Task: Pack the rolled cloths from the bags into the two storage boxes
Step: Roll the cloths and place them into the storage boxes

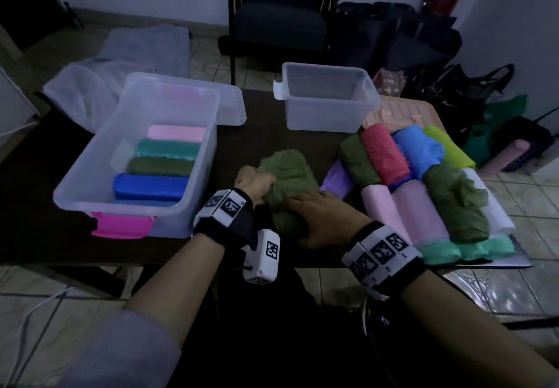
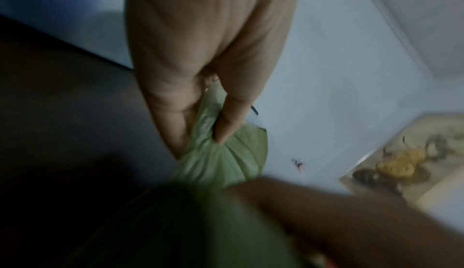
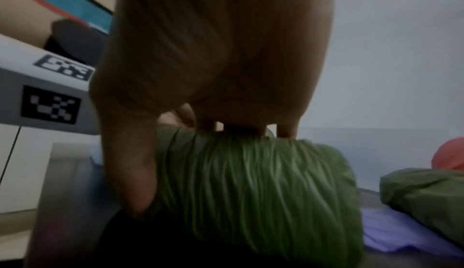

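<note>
A green bag [image 1: 290,172] with a rolled cloth inside lies on the dark table [image 1: 272,133] in front of me. My left hand [image 1: 257,183] pinches the bag's gathered end [image 2: 226,159] between thumb and fingers [image 2: 173,125]. My right hand [image 1: 314,215] grips the near part of the roll [image 3: 263,193], fingers over the top and thumb [image 3: 130,173] down its side. The clear storage box on the left [image 1: 87,157] holds several rolls: pink, teal, olive and blue. At the back right, the smaller clear box [image 1: 326,115] has nothing in it.
A pile of bagged rolls [image 1: 423,188] in red, blue, lime, pink, olive and mint covers the table's right end. A clear lid [image 1: 233,106] lies behind the left box. A dark chair [image 1: 281,15] and bags [image 1: 438,60] stand beyond the table.
</note>
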`<state>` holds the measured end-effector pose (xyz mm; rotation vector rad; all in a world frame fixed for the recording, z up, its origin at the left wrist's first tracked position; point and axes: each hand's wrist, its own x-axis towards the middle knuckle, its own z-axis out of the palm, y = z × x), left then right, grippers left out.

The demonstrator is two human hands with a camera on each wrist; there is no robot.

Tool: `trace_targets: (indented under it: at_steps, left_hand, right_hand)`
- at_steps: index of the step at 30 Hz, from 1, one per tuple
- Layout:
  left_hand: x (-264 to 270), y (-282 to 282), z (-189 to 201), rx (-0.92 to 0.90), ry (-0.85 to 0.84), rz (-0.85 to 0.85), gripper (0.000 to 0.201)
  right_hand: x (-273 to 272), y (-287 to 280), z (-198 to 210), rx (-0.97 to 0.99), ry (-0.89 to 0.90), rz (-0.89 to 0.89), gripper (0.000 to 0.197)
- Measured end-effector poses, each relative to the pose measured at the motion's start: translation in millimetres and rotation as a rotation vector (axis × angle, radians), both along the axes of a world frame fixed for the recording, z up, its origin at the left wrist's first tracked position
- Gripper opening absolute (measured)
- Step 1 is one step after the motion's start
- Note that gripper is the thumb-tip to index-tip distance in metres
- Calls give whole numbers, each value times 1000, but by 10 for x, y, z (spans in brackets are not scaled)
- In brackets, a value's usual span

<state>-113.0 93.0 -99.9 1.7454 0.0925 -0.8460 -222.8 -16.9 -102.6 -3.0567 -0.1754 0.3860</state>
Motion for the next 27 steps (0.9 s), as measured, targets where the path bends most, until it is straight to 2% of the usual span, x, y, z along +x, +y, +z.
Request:
trace_targets:
  at_steps: [4,7,14,16,18,20,21,22,24,25,27]
  left_hand:
    - [16,-37,169,-88,-7,5,39]
    - [88,-49,240,-128,-95,26,35]
    - [353,-143,317,-97,-300,88,37]
    - [401,-171,332,-55,-405,120,33]
    - [389,-178,358,127,-647,101,40]
    - [334,-178,351,316,-850,-32,35]
    - [299,-185,325,369,-874,-172,29]
    - [270,-192,275,414,-849,-353,26]
    - [222,-186,130,488,-747,-693,32]
    - [224,-173,56,504,-712,-800,37]
    - [232,-131,-61,499,-687,-876,45]
  right_hand:
    - [-22,-17,8,-63,20,7,62]
    - [-45,1,-43,-21,10,2,62]
    - [-10,38,-27,20,-24,-46,69]
    - [-5,60,-49,28,-18,-68,68]
    - [13,75,-84,40,-10,-88,68]
    - [47,66,-110,60,-4,-103,70]
    - [64,59,-115,67,1,-105,70]
    - [78,52,-119,68,9,-106,71]
    - [86,43,-128,59,20,-105,70]
    - [82,43,-136,50,25,-108,70]
    - [76,37,-140,44,38,-125,70]
